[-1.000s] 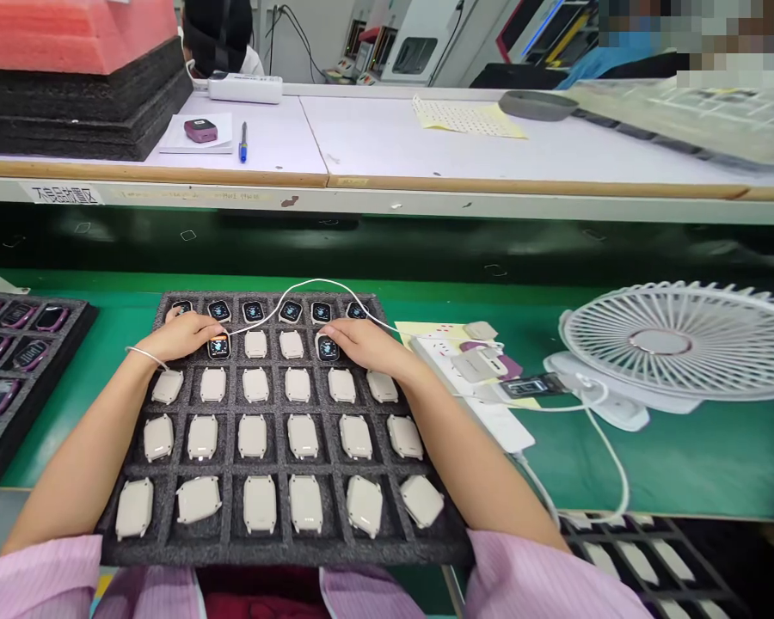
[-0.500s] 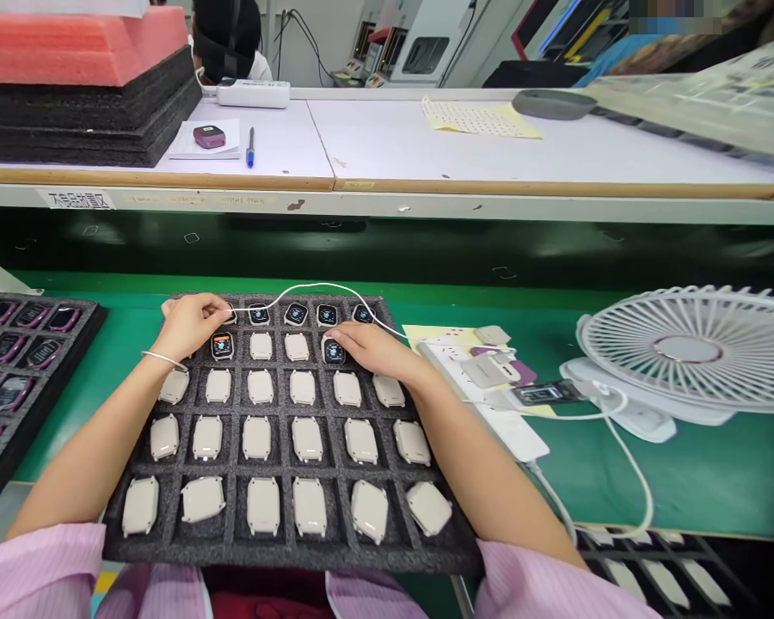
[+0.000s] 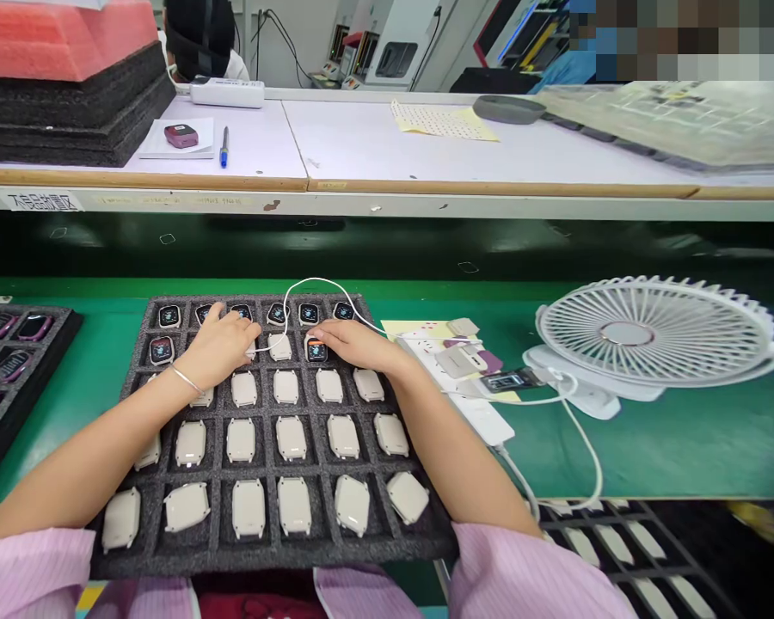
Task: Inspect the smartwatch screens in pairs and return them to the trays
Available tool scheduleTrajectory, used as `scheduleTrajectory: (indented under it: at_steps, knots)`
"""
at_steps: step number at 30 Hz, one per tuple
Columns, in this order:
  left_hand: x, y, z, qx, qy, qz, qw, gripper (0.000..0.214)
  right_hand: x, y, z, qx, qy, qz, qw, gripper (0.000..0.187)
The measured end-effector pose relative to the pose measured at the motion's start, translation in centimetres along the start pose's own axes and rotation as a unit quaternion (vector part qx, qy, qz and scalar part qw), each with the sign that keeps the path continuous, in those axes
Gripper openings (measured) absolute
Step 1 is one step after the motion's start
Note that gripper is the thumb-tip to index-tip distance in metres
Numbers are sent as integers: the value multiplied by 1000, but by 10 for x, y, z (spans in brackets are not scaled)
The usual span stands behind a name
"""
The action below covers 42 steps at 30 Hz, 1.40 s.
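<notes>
A black foam tray in front of me holds rows of pale smartwatch bodies, most lying back side up. Along its far row and at the left of the second row, watches lie face up with lit screens. My left hand is over the second row, fingers closed on the end of a white cable; what lies under the fingertips is hidden. My right hand grips the edge of a smartwatch in the second row, its screen lit with an orange band.
On the right stand a white fan, a white power strip and a small meter. Another tray with purple watches lies left. Behind runs a shelf with foam stacks; a person sits beyond it.
My left hand has moved right and nearer with the cable, from the far left corner to the second row. My right hand stays at its watch, whose screen now shows orange.
</notes>
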State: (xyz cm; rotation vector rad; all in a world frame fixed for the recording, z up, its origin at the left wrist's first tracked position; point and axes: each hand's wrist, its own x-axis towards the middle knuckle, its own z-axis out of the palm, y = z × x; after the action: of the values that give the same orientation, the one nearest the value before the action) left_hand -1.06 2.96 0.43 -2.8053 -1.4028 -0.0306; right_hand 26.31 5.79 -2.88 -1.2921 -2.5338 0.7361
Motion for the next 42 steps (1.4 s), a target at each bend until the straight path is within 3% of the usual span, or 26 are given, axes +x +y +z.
scheduleTrajectory:
  at_steps: [2, 5, 7, 11, 16, 21, 27, 30, 37, 42]
  knots:
    - [2, -11, -1, -68, -5, -24, 997, 23, 0, 0, 0, 9, 22, 11, 1000, 29]
    - [3, -32, -1, -234, -10, -97, 967, 30, 2, -6, 3, -14, 120, 59, 991, 22]
    - [2, -40, 0, -291, -25, -112, 950, 38, 3, -15, 8, -26, 162, 39, 986, 21]
    - [1, -36, 3, -260, -80, -58, 961, 44, 6, -34, 21, -22, 100, -73, 992, 17]
    - [6, -27, 10, -211, -108, -52, 970, 53, 8, -47, 28, -101, 38, -62, 992, 23]
    - [10, -29, 16, -198, -122, -67, 970, 46, 18, -55, 11, -147, -22, -71, 986, 23]
    - [10, -26, 17, -210, -125, -80, 966, 46, 28, -41, -10, 74, -93, -57, 991, 31]
    - [9, -26, 17, -209, -125, -83, 966, 46, 31, -39, -6, 98, -86, -39, 991, 36]
    - [12, -35, 8, -190, -178, -45, 965, 45, 39, -51, 6, 32, -73, -14, 997, 31]
    - [14, -37, 7, -204, -193, -44, 959, 44, 39, -48, 9, 28, -60, 9, 998, 37]
